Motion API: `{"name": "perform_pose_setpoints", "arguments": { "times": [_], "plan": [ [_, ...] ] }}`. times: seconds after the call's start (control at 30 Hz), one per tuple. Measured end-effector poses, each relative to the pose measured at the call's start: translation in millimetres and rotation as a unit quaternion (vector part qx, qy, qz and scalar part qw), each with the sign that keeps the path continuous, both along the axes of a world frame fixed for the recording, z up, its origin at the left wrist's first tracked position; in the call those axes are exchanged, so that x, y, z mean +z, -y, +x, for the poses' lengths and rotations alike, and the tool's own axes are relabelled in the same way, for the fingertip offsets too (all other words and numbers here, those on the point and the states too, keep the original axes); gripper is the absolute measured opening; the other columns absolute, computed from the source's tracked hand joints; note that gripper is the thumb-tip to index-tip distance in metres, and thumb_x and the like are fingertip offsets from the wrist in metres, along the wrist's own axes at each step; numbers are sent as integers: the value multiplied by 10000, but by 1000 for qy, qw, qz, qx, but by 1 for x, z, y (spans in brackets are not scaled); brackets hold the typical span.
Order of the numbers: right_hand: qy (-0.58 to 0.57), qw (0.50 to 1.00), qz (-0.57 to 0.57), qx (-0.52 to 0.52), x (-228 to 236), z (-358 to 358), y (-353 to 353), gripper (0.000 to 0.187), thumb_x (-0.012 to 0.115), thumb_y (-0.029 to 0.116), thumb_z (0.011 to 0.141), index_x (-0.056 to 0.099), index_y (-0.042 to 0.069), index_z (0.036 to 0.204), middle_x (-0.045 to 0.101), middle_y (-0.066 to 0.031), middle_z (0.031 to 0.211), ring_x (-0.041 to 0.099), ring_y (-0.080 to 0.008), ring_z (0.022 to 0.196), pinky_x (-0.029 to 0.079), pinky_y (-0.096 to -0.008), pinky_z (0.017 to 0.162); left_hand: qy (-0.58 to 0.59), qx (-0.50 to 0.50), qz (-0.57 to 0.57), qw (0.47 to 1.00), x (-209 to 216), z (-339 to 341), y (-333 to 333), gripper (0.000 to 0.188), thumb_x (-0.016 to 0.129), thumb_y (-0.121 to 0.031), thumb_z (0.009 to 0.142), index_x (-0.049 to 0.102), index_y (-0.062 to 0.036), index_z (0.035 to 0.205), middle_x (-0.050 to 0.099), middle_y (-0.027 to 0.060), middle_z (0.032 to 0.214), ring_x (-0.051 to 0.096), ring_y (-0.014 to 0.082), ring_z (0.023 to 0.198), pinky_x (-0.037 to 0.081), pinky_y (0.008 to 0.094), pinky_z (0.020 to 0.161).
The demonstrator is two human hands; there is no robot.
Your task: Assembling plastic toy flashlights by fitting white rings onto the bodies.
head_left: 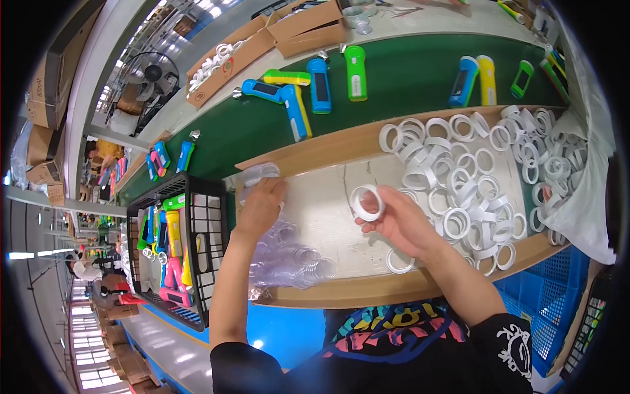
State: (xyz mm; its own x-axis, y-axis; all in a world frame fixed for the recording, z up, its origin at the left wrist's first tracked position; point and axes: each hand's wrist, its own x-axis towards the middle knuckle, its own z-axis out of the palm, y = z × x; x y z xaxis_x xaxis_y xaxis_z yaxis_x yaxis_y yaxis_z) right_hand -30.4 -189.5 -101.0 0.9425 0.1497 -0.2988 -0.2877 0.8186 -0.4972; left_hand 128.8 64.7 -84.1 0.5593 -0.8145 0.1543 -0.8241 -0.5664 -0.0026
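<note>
My right hand holds a white plastic ring upright between thumb and fingers, above the pale floor of a shallow cardboard tray. At the tray's left end, my left hand reaches down with bent fingers drawn together. Its fingertips touch a row of clear round plastic pieces; what they grip is hidden. Nearer to me lie stacks of similar clear pieces. A large heap of loose white rings fills the tray's right side. One ring lies apart at the near edge.
Blue, green and yellow flashlights lie on a green belt beyond the tray. At left stands a black crate of coloured flashlights. A white plastic bag borders the ring heap. Far back is a cardboard box.
</note>
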Motion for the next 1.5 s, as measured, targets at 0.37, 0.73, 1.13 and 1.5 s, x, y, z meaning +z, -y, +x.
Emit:
{"name": "perform_pose_setpoints", "arguments": {
  "times": [0.37, 0.73, 1.13, 1.5],
  "plan": [
    [-6, 996, 90, -2, 1, 3, -6, 352, 398, 297, 972, 438, 20, 1186, 602, -161, 1043, 609, -298, 940, 495, -372, 766, -496, 158, -355, 777, 50, -31, 68, 130, 649, -35, 805, 664, -17, 933, 639, 21, 774, 577, 78, 705, 455, 219, 619],
    [41, 983, 174, -52, -2, 6, 14, 408, 354, 357, 973, 552, 15, 1076, 616, -181, 1049, 608, -279, 918, 479, -356, 768, -258, 36, -343, 902, 36, 20, 158, 171, 592, -79, 827, 648, -36, 983, 651, 140, 888, 631, 229, 766, 490, 312, 681],
    [36, 979, 159, -122, 10, 10, 22, 319, 359, 320, 962, 513, 74, 1095, 601, -238, 1058, 621, -282, 845, 499, -349, 706, -227, 84, -277, 930, -42, 122, 208, 366, 571, -149, 816, 550, -235, 1171, 597, 173, 830, 606, 283, 776, 497, 384, 703],
    [19, 962, 161, -221, 10, 12, 37, 315, 396, 309, 946, 500, 94, 1150, 614, -101, 969, 608, -239, 824, 488, -361, 753, -566, 0, -425, 706, 112, -44, 67, 441, 603, -370, 789, 467, -114, 1121, 574, 239, 982, 543, 268, 628, 441, 323, 540]
  ]
}}
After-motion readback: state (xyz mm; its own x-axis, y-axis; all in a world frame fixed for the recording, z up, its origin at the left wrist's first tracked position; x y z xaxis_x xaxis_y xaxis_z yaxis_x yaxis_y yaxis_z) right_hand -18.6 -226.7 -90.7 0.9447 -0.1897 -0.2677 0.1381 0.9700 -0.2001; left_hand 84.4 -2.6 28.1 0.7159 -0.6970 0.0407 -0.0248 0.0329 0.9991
